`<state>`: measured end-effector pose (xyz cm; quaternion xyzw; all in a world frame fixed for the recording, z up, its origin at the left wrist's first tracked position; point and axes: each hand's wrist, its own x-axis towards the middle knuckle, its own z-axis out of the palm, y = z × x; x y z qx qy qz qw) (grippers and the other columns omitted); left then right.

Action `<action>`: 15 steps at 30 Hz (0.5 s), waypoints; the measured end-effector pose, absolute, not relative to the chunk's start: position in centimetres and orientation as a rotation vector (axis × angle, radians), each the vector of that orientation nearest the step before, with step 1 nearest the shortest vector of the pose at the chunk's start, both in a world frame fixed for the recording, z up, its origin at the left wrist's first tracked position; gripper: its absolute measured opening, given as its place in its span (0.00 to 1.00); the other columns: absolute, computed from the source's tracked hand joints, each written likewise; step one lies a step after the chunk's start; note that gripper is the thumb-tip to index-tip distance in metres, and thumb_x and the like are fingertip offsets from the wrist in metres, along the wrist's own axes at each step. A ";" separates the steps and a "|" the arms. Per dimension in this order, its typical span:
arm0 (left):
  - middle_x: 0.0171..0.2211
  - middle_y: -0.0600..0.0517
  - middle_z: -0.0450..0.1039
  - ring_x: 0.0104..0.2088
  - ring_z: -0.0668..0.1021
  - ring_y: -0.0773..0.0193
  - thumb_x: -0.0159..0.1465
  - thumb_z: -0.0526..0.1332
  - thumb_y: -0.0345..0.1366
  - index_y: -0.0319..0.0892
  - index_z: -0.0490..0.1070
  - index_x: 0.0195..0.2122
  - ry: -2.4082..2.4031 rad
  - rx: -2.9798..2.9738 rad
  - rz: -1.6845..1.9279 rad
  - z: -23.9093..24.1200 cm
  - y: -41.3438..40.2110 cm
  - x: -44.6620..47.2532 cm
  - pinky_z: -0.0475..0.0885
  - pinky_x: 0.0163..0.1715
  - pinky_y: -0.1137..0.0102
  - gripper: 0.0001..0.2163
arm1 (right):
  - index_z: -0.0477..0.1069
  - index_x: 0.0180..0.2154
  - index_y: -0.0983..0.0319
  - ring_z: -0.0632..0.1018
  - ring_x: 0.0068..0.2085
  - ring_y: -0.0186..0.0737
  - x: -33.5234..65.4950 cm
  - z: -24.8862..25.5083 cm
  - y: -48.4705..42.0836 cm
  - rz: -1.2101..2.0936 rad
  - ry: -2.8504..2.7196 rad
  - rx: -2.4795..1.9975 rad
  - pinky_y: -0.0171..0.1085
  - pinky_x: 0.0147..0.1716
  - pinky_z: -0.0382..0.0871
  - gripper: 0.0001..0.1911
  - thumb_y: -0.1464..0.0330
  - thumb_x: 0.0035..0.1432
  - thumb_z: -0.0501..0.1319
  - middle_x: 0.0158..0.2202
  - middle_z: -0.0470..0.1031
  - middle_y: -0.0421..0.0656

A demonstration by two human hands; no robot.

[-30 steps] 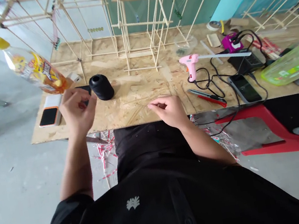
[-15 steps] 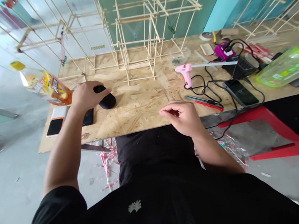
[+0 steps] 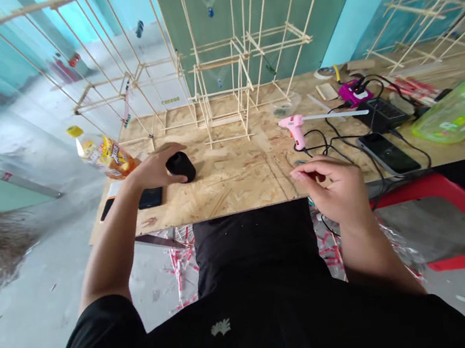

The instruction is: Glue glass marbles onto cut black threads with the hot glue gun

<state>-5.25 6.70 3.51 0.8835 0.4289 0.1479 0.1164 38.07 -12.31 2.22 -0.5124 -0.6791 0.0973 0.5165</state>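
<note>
My left hand point(image 3: 155, 168) curls around a small rounded black object point(image 3: 182, 167) on the board table, thumb at its near side and fingers over its far side. Its exact kind does not show. Behind that wrist stands a drink bottle point(image 3: 107, 156) with a yellow cap, and a dark phone point(image 3: 150, 198) lies partly under the forearm. My right hand point(image 3: 335, 186) is closed in a pinch above the table's front edge; whatever is in the fingertips, if anything, cannot be made out. Beyond it rests a pink glue gun point(image 3: 295, 128) with a long glue stick in its back.
Thin stick frames point(image 3: 223, 92) rise along the table's rear. To the right lie a phone point(image 3: 387, 154), tangled cables, a purple plug adapter point(image 3: 355, 93) and a large clear green bottle point(image 3: 463, 111). A red plastic chair point(image 3: 435, 187) stands by the front edge.
My right hand has moved rightward, now covering most of the red-handled cutter. My left hand's thumb has come round the black object's near side. The view has tilted up.
</note>
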 end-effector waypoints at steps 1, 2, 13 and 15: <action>0.73 0.38 0.72 0.72 0.75 0.42 0.55 0.78 0.51 0.49 0.74 0.72 1.162 2.583 0.399 3.6 6.5 -5.3 0.69 0.74 0.48 0.42 | 0.85 0.36 0.52 0.79 0.32 0.46 38.3 2.3 -12.4 0.221 -1.620 -1.241 0.48 0.32 0.72 0.06 0.64 0.68 0.69 0.34 0.85 0.44; 0.75 0.39 0.70 0.75 0.72 0.42 0.54 0.78 0.48 0.50 0.74 0.72 1.088 2.563 0.371 3.6 6.4 -5.4 0.67 0.75 0.49 0.43 | 0.85 0.36 0.52 0.79 0.32 0.46 38.5 2.5 -12.6 0.206 -1.607 -1.248 0.47 0.32 0.72 0.06 0.64 0.68 0.69 0.34 0.85 0.44; 0.78 0.40 0.66 0.76 0.71 0.43 0.53 0.67 0.30 0.46 0.69 0.76 1.005 2.580 0.251 3.2 7.5 -7.6 0.67 0.75 0.51 0.45 | 0.85 0.37 0.57 0.82 0.34 0.41 41.1 3.8 -13.5 -0.031 -1.502 -1.271 0.40 0.33 0.73 0.07 0.63 0.67 0.70 0.34 0.85 0.43; 0.73 0.41 0.73 0.71 0.76 0.44 0.54 0.69 0.33 0.47 0.71 0.74 1.059 2.548 0.274 3.1 7.5 -7.8 0.72 0.71 0.53 0.42 | 0.85 0.36 0.58 0.81 0.32 0.40 41.8 4.3 -13.7 -0.066 -1.472 -1.231 0.40 0.32 0.72 0.05 0.65 0.65 0.71 0.33 0.85 0.44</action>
